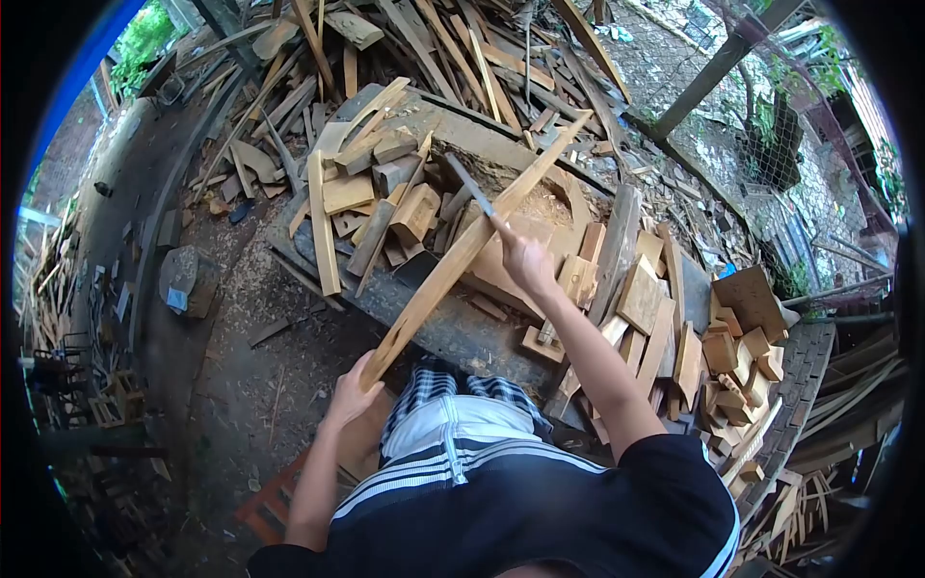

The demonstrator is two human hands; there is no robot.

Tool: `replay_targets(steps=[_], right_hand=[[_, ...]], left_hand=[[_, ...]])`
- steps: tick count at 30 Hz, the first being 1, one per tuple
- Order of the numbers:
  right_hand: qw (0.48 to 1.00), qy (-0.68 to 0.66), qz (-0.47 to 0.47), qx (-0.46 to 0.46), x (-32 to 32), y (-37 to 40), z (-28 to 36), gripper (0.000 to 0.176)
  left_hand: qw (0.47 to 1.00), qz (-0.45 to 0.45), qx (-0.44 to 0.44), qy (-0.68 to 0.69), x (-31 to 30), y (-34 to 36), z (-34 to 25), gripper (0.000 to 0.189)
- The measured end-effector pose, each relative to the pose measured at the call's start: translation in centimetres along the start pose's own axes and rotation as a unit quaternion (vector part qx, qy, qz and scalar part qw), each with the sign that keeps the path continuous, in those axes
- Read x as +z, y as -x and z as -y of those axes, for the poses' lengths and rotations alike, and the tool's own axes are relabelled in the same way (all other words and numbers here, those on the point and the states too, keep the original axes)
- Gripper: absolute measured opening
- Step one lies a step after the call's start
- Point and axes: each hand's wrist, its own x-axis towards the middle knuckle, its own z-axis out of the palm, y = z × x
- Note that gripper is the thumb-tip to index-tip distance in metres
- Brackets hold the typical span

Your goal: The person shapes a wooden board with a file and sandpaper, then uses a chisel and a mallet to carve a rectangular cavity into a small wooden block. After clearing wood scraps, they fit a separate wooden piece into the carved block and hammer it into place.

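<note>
Wooden slat [453, 260], long and pale, is held on a slant from lower left to upper right, above the lap and across the front of the bench [453, 332]. Its lower end is enclosed by the left hand [352, 395], whose grip is clenched around it, and its upper end is pointed toward the scrap heap [434, 48]. What looks like a narrow slot is seen in the slat just above that hand.

A dark blade [469, 185] is grasped by the right hand [528, 260], with the fingers closed tight on its handle. The blade is angled up and to the left, and its edge is set against the slat near the middle. Whether it has bitten into the wood cannot be told.

The bench is littered with short offcuts [414, 212] and sawdust. More blocks [665, 318] are stacked to the right of the arm. A grey stone [188, 279] with a blue patch is set on the ground at the left. A wire fence [771, 144] is seen at the upper right.
</note>
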Motion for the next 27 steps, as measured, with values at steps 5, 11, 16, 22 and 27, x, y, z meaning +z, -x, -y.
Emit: replay_targets(steps=[5, 11, 16, 22, 27], right_hand=[[1.000, -0.022, 0.004, -0.016, -0.2, 3.3, 1.3, 0.043], [0.999, -0.035, -0.001, -0.002, 0.4, 3.3, 1.3, 0.043], [0.999, -0.047, -0.007, 0.004, 0.5, 2.9, 1.4, 0.042], [0.999, -0.050, -0.014, -0.001, 0.7, 3.5, 1.4, 0.042], [0.997, -0.079, -0.014, 0.021, 2.8, 5.5, 3.6, 0.047]], left_hand=[[0.999, 0.005, -0.025, -0.040, -2.0, 1.4, 2.2, 0.063], [0.990, 0.089, -0.076, -0.073, -6.3, -1.5, 2.2, 0.061], [0.966, 0.215, -0.085, -0.118, -7.1, -7.8, -2.3, 0.086], [0.981, 0.140, 0.050, -0.126, -0.5, -14.5, -8.5, 0.078], [0.965, 0.004, -0.034, -0.259, 3.2, -14.5, -9.8, 0.062]])
